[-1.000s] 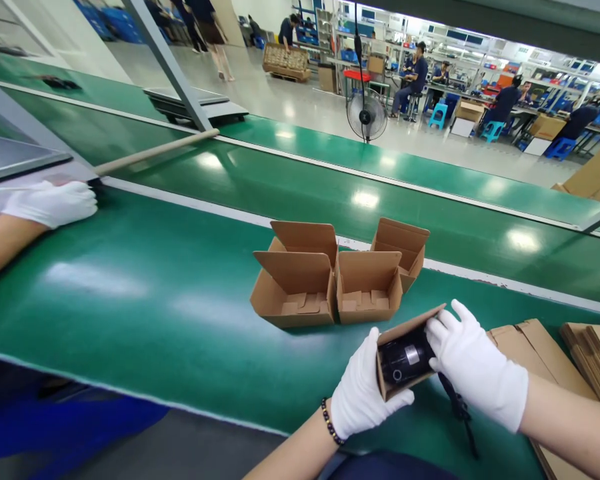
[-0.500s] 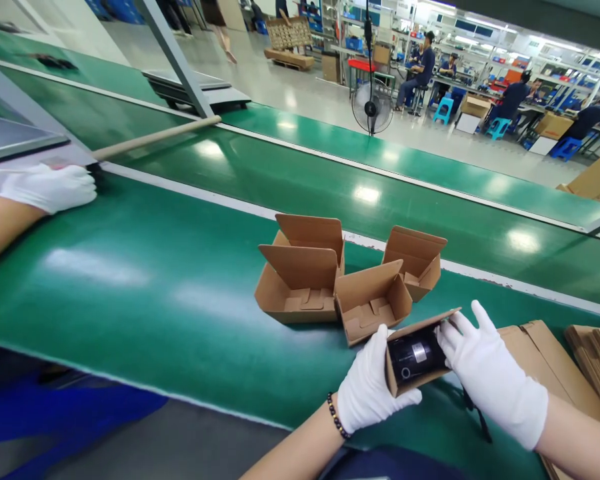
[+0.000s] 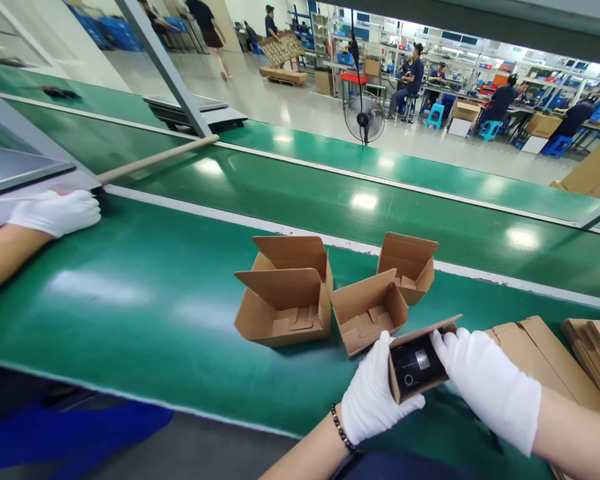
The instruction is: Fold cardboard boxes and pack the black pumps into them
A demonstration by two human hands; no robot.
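My left hand (image 3: 377, 393), white-gloved with a beaded bracelet at the wrist, is closed around the left end and underside of a small brown cardboard box (image 3: 397, 383). A glossy black device (image 3: 415, 363) with a silver label and a ring mark lies inside, below the raised lid. My right hand (image 3: 485, 380), also gloved, has its fingers pressed together at the box's right end, against the device; the fingertips are partly hidden. A blurred black cable hangs under that hand. Just behind stand several open cardboard boxes (image 3: 295, 313) with lids up.
Flattened cardboard (image 3: 545, 353) lies at right beside another stack (image 3: 593, 347). Another person's gloved hand (image 3: 57, 212) rests at the far left near a grey panel. A white strip (image 3: 205, 208) runs along the green table (image 3: 145, 267). A fan (image 3: 364, 119) stands behind.
My right hand has brought its thumb in and its fingers closer together at the box end. The view has tilted slightly, and the left hand keeps its hold.
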